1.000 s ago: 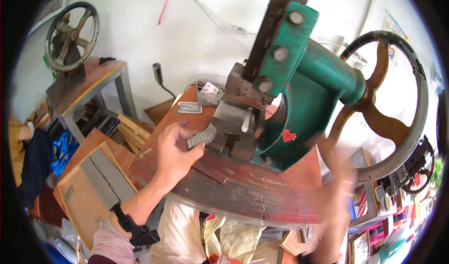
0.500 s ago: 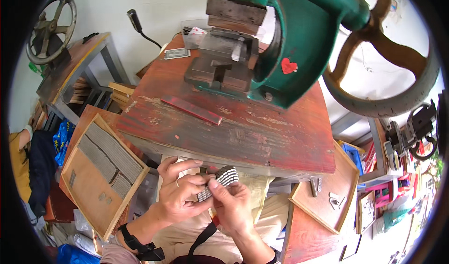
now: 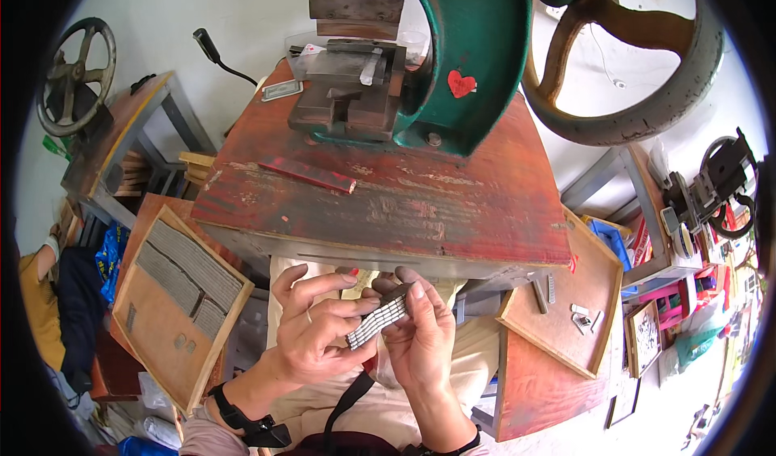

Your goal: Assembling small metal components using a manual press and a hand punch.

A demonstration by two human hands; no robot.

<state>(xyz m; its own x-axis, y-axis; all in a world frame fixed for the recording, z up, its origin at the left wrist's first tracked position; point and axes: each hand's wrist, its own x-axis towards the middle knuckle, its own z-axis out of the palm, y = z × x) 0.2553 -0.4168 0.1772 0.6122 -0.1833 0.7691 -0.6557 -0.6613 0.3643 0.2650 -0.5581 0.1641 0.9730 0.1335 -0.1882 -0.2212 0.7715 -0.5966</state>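
Note:
A small stack of thin dark strips (image 3: 378, 320), its pale ends showing in neat rows, is held above my lap in front of the bench. My left hand (image 3: 317, 323) grips its left end with the fingertips; the upper fingers are bent and raised, and a ring is on one finger. Around the right end my right hand (image 3: 422, 331) is closed, thumb on the near face and fingers behind. What the strips are I cannot make out. A green hand press (image 3: 477, 27) with a large handwheel (image 3: 622, 124) stands on the wooden bench (image 3: 388, 205) beyond my hands.
A tray (image 3: 174, 355) on the left holds rows of similar grey strips. Another wooden tray (image 3: 558, 327), with a few metal pieces, lies at the right. A red bar (image 3: 311, 175) rests on the bench. At the far left a person's arm (image 3: 46, 258) shows.
My right hand has shifted slightly right and up, turning the strip stack so its pale-ended face shows more. My left hand stays on it. The whole view has shifted a little.

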